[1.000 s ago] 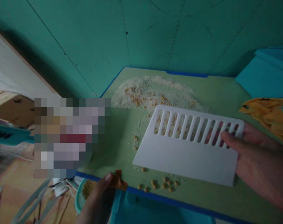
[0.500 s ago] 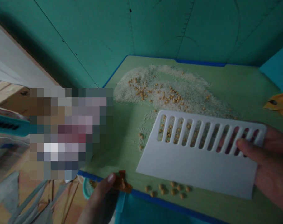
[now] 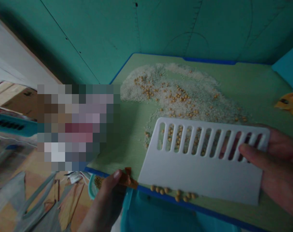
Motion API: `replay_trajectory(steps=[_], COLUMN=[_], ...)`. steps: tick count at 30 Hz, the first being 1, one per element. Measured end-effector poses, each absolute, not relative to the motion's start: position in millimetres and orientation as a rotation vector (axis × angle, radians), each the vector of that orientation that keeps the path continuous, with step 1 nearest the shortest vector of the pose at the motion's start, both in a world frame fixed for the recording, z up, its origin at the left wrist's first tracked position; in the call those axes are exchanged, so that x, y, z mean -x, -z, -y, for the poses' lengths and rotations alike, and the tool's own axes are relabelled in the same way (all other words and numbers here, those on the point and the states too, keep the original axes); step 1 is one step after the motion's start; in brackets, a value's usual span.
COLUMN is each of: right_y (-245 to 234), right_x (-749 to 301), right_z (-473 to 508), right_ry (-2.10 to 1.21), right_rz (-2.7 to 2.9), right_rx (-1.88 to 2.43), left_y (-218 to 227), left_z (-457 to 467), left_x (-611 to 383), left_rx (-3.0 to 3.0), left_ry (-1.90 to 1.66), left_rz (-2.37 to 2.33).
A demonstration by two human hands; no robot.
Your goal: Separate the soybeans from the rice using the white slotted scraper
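Observation:
My right hand (image 3: 274, 164) is closed around one end of a white slotted plastic scraper (image 3: 194, 174), thumb lying over its slots. The scraper leans over a pale green board with its long lower edge close to the blue rim. Several round yellow beans (image 3: 163, 190) sit along that lower edge. Behind the scraper, white rice (image 3: 204, 93) is spread with more yellow beans (image 3: 179, 93) scattered through it. My left hand (image 3: 107, 190) pinches the board's front edge (image 3: 95, 172), its thumb on a brown, crinkled strip (image 3: 129, 180); its other fingers are hidden.
Under the front rim is a teal container (image 3: 156, 212). A smaller teal bowl (image 3: 92, 187) with brownish grains stands near my left hand. A green wall (image 3: 161, 29) rises behind the board. At the right is an orange object (image 3: 290, 101); a blurred-out patch covers the left.
The scraper has moved toward the board's front rim, slightly left, pushing the front beans up to the blue edge. My left hand stays at the edge; the view has shifted a little.

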State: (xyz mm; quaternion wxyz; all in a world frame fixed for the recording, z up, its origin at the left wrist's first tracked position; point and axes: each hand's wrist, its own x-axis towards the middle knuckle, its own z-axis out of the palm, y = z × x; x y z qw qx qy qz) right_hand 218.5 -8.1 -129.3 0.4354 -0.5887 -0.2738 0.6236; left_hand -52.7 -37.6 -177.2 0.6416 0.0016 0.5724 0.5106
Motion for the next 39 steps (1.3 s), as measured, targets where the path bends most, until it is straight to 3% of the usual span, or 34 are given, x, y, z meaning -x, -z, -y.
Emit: replay_trajectory(steps=[39], right_y=[120], right_x=[-217], right_z=[16], right_ry=[-1.663], right_rz=[0.778], right_rx=[1.377], left_y=[170], left_z=[36], left_x=[51], left_rx=[-0.117], left_ry=[-1.111], left_rz=[-1.095])
